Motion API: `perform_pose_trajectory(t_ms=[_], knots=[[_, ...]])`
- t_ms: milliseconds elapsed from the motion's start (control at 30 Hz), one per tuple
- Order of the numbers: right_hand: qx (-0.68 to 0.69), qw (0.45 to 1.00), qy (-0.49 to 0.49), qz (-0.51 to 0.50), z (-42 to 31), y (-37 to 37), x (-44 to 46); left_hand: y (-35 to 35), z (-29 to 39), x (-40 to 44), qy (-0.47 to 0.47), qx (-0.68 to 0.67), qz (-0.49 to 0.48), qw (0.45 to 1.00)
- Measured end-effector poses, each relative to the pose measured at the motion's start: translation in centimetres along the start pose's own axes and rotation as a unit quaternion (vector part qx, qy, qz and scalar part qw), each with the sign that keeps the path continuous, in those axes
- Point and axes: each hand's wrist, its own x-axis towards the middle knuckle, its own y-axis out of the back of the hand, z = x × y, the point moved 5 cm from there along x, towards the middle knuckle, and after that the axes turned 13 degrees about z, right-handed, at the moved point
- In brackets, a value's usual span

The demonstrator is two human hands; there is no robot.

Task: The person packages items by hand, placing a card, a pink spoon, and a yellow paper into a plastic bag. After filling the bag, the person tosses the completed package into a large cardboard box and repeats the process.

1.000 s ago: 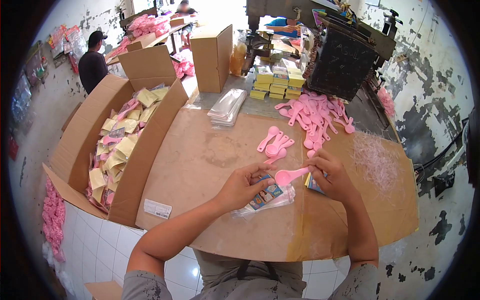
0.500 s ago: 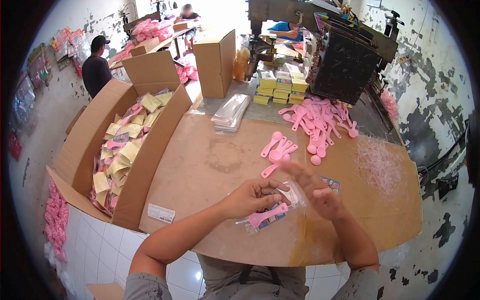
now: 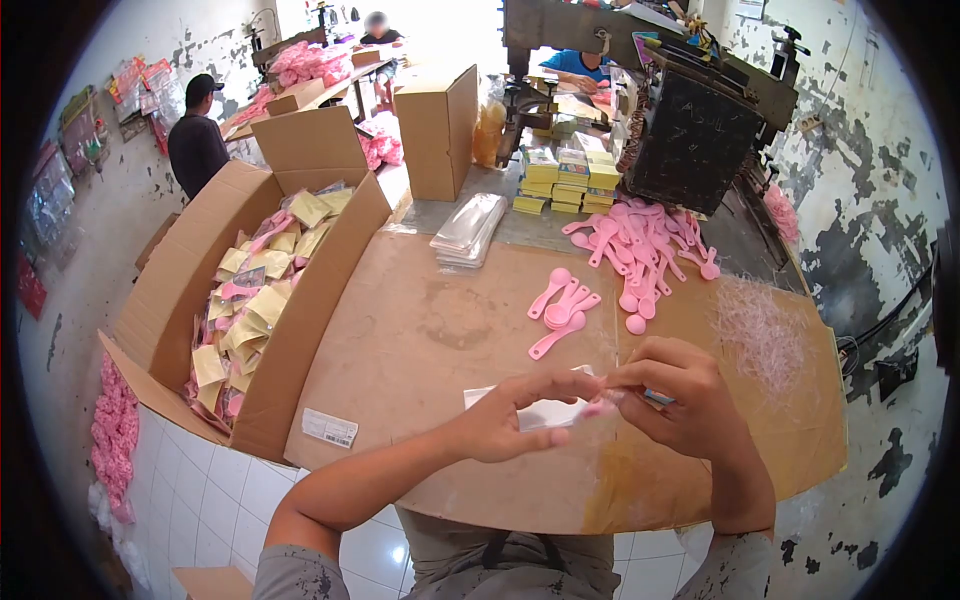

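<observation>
My left hand (image 3: 515, 415) is over the flat clear bags (image 3: 548, 414), thumb apart from the fingers, with nothing visible held between them. Its fingertips meet those of my right hand (image 3: 678, 395), which is pinched around something small, blurred, pinkish and see-through. Part of a blue printed card (image 3: 658, 397) shows under the right hand. Beyond the hands lie a few loose pink spoons (image 3: 565, 305), with a larger heap of pink spoons (image 3: 640, 245) behind them. A stack of clear bags (image 3: 468, 230) rests farther back.
An open carton (image 3: 330, 285) of packed pouches stands left of the cardboard-covered table (image 3: 400, 345). Stacked cards (image 3: 570, 180), a tall box (image 3: 435, 140) and a black machine (image 3: 690, 135) are behind. Plastic strips (image 3: 765, 330) lie right. Several people are farther off.
The spoon and printed card that lay by my left hand are no longer clearly visible; white-looking bags show there. My right hand has come down and closed into a pinch beside the left.
</observation>
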Motion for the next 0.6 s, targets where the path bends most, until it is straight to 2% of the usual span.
perform_pose_trajectory(t_ms=[67, 133, 233, 333, 600], knots=[[0.004, 0.999, -0.037, 0.031, -0.1, -0.6, -0.2, -0.6, 0.6, -0.1, -0.022, 0.062, 0.026, 0.998], [0.041, 0.996, -0.076, 0.033, 0.4, -1.4, -0.8, -0.8, 0.4, -0.1, -0.007, 0.089, 0.052, 0.995], [0.055, 0.992, -0.111, 0.022, 0.6, -1.8, -1.0, -0.4, -0.3, 0.0, -0.05, 0.122, 0.076, 0.988], [0.064, 0.99, -0.123, 0.022, 1.1, -2.3, -1.2, 0.0, 0.0, 0.0, -0.019, 0.129, 0.066, 0.989], [0.07, 0.989, -0.102, 0.078, 2.9, -3.4, -1.7, -0.1, -1.6, -0.1, 0.057, -0.005, 0.083, 0.995]])
